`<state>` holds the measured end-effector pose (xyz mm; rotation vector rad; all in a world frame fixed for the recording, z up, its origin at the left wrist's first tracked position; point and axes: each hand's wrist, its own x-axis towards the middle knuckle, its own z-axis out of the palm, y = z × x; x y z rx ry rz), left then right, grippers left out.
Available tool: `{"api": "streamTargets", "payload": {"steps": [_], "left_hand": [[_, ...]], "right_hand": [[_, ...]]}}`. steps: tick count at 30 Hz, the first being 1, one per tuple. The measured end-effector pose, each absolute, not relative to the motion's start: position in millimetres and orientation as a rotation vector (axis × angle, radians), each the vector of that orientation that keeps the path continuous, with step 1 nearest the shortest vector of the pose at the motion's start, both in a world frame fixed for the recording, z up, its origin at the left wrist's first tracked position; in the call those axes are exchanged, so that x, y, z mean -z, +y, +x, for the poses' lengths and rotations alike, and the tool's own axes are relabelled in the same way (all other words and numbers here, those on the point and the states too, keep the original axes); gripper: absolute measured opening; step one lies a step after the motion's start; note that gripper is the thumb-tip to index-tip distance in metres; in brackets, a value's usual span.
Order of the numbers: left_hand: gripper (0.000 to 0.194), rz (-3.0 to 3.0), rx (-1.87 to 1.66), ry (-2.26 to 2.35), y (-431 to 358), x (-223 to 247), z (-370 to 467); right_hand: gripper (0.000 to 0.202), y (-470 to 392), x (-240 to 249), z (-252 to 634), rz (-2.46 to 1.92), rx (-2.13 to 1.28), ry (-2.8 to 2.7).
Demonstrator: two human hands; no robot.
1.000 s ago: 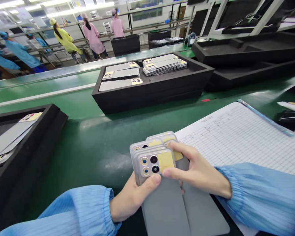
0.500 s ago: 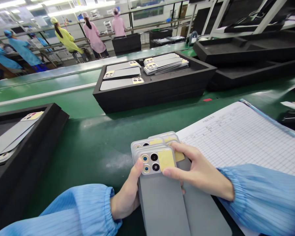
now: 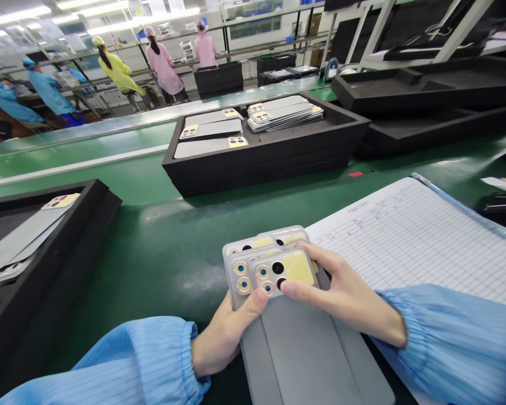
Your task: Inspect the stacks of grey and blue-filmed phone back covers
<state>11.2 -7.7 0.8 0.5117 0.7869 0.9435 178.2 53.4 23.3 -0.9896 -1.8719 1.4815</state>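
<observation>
A fanned stack of grey phone back covers [image 3: 253, 349] lies between my hands, each with camera rings and a yellow sticker at its top end. My left hand [image 3: 230, 329] is closed around the stack's left side, its thumb on the lower left corner of the top cover's camera area. My right hand [image 3: 341, 289] pinches the top phone back cover [image 3: 307, 343], thumb on its face beside the yellow sticker and index finger at its upper edge. That cover sits shifted right over the one beneath. The remaining fingers of both hands are mostly hidden under the covers.
A black tray [image 3: 261, 169] ahead holds several phone back covers. Another black tray [image 3: 105, 208] with covers stands at left. Black trays [image 3: 405, 101] are stacked at back right. A gridded paper form [image 3: 388, 236] lies right on the green table [image 3: 172, 242]. People work in the background.
My right hand has slid the top cover right across the stack, exposing the camera rings of the one below. My left thumb has moved inward onto the top cover.
</observation>
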Motion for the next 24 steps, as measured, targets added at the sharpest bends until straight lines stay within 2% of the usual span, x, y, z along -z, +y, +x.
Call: {"api": "streamTargets", "payload": {"steps": [3,8,10,14,19,24], "left_hand": [[0.051,0.447,-0.962,0.807,-8,-2,11],[0.034,0.45,-0.901,0.789,-9,-4,10],[0.032,0.496,-0.859,0.768,-10,-5,10],[0.031,0.542,-0.845,0.786,-11,-6,11],[0.032,0.525,-0.871,0.841,-12,-4,13],[0.029,0.582,-0.854,0.878,-13,0,11]], "right_hand": [[0.021,58,-28,183,-1.019,-1.562,-1.691],[0.028,74,-29,195,-1.112,-1.518,-1.41],[0.029,80,-28,200,-1.137,-1.441,-1.408],[0.047,83,-26,201,-1.054,-1.326,-1.545],[0.015,72,-20,193,-0.91,-1.321,-1.909],[0.019,63,-13,187,-0.89,-1.371,-1.962]]}}
